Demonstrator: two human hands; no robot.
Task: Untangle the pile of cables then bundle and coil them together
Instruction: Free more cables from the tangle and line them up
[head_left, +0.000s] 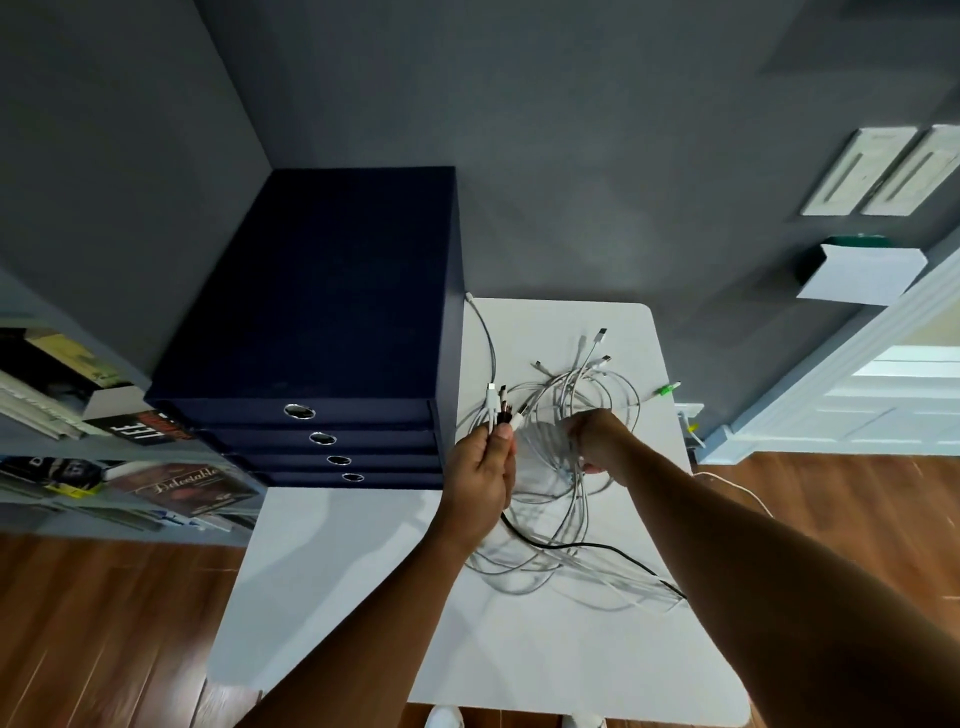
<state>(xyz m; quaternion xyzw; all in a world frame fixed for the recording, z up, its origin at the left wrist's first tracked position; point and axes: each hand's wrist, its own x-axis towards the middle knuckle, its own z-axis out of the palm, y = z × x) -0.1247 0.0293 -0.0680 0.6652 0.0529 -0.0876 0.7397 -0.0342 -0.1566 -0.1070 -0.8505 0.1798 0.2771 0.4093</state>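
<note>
Toward the near right edge of the white table (337, 597), the pile of cables (550, 566) trails in loose white loops, and one black cable (587, 545) runs across them. Further in, your left hand (480, 478) pinches a bunch of plug ends (501, 408) upright, fingers pressed together round them. Your right hand (592, 441) curls into the middle of the loops; whether it grips a strand cannot be told. You look to be midway through untangling, gathering ends. Next, you need to free the loose plugs (597, 348) lying toward the far edge and add them to the bunch before coiling.
</note>
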